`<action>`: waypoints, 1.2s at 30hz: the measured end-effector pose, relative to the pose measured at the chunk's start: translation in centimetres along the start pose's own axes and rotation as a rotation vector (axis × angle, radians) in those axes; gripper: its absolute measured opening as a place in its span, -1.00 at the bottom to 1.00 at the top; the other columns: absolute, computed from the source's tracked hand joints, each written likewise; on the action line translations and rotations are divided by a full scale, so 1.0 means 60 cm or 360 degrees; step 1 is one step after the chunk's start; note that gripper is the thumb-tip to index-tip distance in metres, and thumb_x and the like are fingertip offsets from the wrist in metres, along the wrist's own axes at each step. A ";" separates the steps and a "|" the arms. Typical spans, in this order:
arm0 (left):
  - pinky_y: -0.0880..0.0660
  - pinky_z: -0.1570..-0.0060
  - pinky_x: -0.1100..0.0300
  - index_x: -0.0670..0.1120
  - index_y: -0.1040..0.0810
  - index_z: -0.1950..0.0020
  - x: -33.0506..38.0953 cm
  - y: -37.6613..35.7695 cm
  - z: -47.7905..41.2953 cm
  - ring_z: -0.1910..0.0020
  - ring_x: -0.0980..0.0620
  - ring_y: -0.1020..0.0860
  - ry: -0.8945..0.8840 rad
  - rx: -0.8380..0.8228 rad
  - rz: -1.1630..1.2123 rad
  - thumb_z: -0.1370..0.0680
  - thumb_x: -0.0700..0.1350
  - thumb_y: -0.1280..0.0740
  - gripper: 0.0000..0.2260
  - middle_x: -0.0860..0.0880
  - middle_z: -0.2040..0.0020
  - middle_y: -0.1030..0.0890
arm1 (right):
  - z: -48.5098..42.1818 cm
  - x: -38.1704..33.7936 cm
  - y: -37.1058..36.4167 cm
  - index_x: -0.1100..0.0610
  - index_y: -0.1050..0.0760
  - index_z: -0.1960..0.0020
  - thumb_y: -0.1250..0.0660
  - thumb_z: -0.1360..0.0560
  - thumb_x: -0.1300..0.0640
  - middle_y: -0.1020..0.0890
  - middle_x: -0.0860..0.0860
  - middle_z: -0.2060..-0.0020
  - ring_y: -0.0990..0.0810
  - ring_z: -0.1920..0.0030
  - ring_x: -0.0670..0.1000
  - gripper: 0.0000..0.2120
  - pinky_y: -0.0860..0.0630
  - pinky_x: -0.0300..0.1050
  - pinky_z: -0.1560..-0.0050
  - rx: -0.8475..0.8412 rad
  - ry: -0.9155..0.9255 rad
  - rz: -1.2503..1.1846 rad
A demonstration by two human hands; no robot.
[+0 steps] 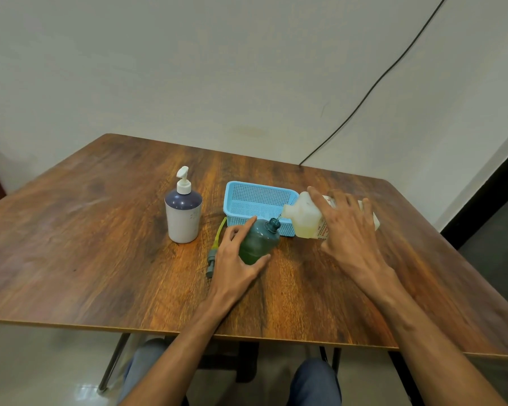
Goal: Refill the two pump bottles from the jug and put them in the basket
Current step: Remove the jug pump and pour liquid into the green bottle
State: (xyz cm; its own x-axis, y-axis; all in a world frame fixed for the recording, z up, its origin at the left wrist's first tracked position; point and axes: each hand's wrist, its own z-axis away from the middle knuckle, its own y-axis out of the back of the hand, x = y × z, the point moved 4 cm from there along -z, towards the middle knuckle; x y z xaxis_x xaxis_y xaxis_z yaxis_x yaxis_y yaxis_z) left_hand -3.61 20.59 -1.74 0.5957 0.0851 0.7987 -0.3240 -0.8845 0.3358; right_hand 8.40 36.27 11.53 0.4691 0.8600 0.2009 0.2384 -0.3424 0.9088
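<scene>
White pump bottle (183, 213) stood capped, left. Your left hand (241, 260) gripped open green bottle (260, 241), just before basket (258, 197). Jug (302, 219) tipped at its neck, clasped by your right hand (348, 230). Narrow neck called for thin, steady stream.

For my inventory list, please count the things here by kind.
Pump bottles: 2 (white bottle, green bottle)
Jug: 1
Basket: 1
Loose pump: 1
Total: 5
</scene>
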 end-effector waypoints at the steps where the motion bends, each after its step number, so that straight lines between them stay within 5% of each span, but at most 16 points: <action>1: -0.29 -0.19 0.61 0.05 -0.36 -0.58 0.000 0.000 0.000 -0.22 0.20 -0.40 0.0001 0.0001 0.0003 -0.44 -0.04 -0.60 -0.24 0.00 -0.29 -0.46 | 0.000 0.000 -0.001 -0.06 -0.05 -0.63 -0.59 -0.31 0.11 -0.38 0.15 -0.43 -0.35 -0.42 0.21 0.06 -0.21 0.36 -0.45 -0.0005 0.0002 0.0004; 36: -0.29 -0.20 0.60 0.03 -0.36 -0.58 0.001 0.000 0.001 -0.24 0.21 -0.40 0.0006 0.0012 0.0024 -0.45 -0.03 -0.59 -0.25 0.01 -0.29 -0.46 | -0.002 -0.002 -0.008 -0.07 -0.06 -0.63 -0.60 -0.30 0.09 -0.39 0.14 -0.43 -0.36 -0.41 0.21 0.07 -0.21 0.37 -0.44 -0.0008 0.0023 0.0024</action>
State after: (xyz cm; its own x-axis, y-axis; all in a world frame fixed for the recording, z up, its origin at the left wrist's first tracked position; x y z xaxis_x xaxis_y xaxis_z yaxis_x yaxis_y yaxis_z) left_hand -3.54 20.54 -1.72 0.5881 0.0735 0.8055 -0.3271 -0.8892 0.3199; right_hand 8.12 36.37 11.13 0.4601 0.8602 0.2200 0.2270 -0.3535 0.9075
